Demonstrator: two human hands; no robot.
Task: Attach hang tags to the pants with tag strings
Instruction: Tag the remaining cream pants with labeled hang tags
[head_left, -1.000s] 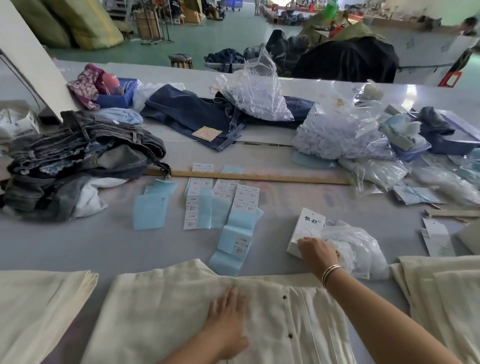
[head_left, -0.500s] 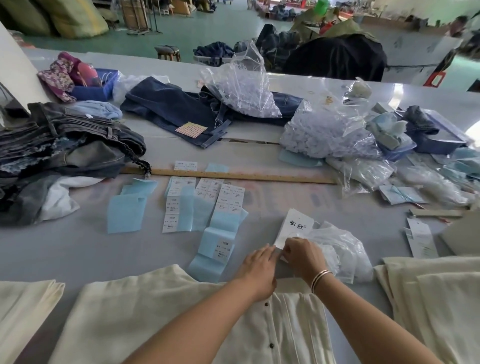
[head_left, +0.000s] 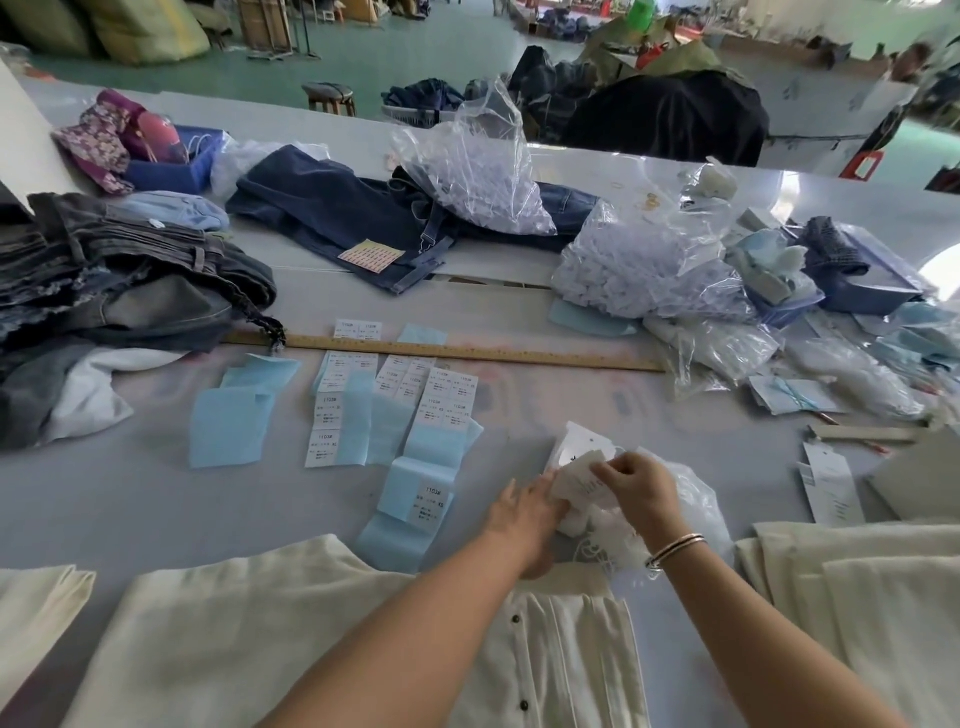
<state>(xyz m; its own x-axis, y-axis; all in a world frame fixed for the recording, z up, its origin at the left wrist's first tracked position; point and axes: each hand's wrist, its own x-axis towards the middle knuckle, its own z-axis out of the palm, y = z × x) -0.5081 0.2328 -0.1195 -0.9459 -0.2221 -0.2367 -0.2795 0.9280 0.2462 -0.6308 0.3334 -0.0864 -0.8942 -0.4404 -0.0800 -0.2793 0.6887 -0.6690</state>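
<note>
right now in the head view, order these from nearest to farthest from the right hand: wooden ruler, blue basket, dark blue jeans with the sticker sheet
From the right hand:
1. Wooden ruler, lying across the table just beyond the hands.
2. Dark blue jeans, farther back and left of centre, with the sticker sheet on them.
3. Blue basket, at the far left corner.

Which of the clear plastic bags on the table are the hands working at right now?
The small crumpled bag nearest the cream pants; the right hand and left hand meet there. The other bags lie beyond the wooden ruler.
</note>
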